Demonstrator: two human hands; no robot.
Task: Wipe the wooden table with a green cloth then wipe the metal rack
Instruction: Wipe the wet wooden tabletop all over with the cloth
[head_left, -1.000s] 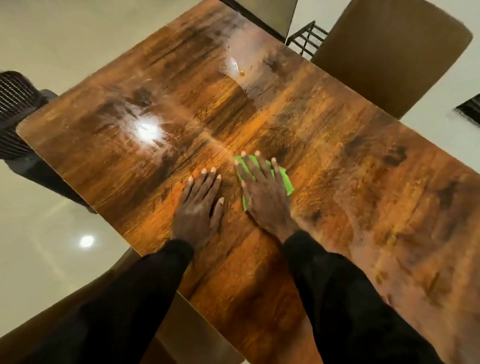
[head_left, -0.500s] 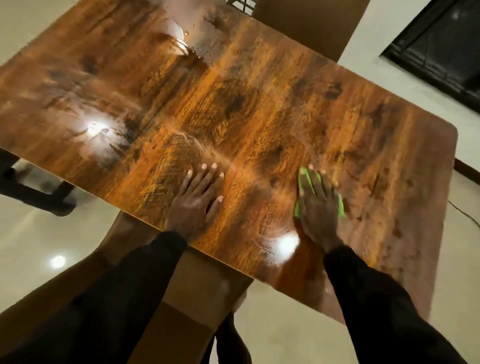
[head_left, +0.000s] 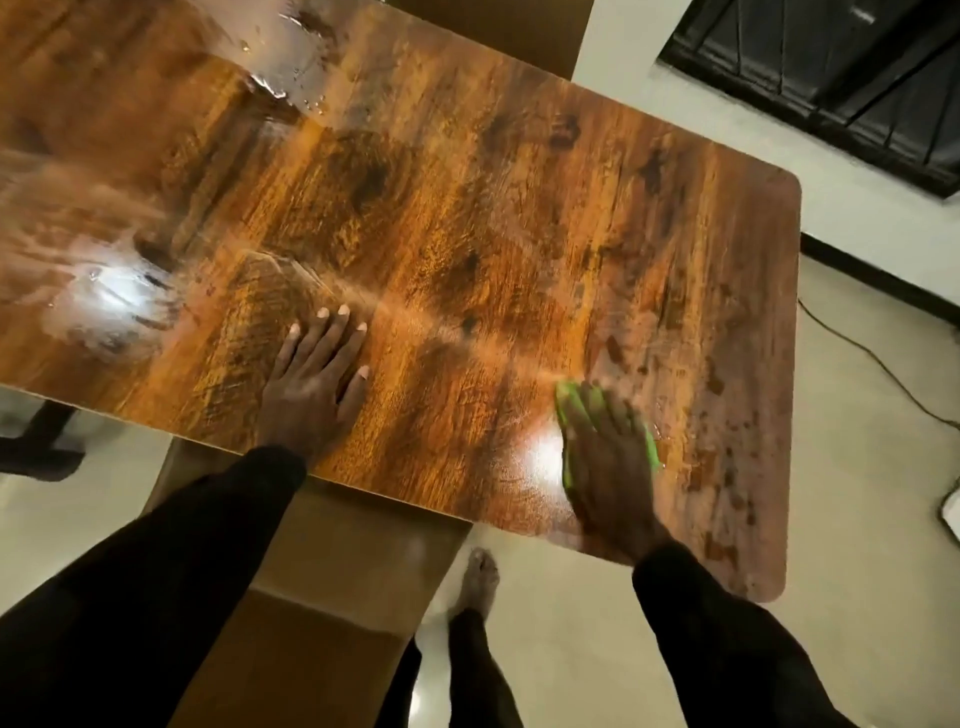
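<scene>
While the right hand (head_left: 608, 457) is pressing the green cloth (head_left: 563, 402) flat onto the wooden table (head_left: 467, 182), the left hand (head_left: 311, 384) is lying palm-down well apart from it

Neither hand is gripping anything: the fingers of both are lying straight, the right ones spread over the cloth, the left ones on bare wood. The cloth is sitting under the right palm, close to the table's near edge and toward its right end, with green showing past the fingers and along the hand's side; that hand is blurring. Lamp glare (head_left: 543, 457) is sitting just left of the cloth, and wet droplets (head_left: 296, 67) are glistening at the far edge. A brown chair (head_left: 332, 571) is standing under the near edge, a bare foot (head_left: 478, 577) beside it on the pale floor. A dark slatted frame (head_left: 831, 67) is showing far right; I cannot tell whether it's the rack
</scene>
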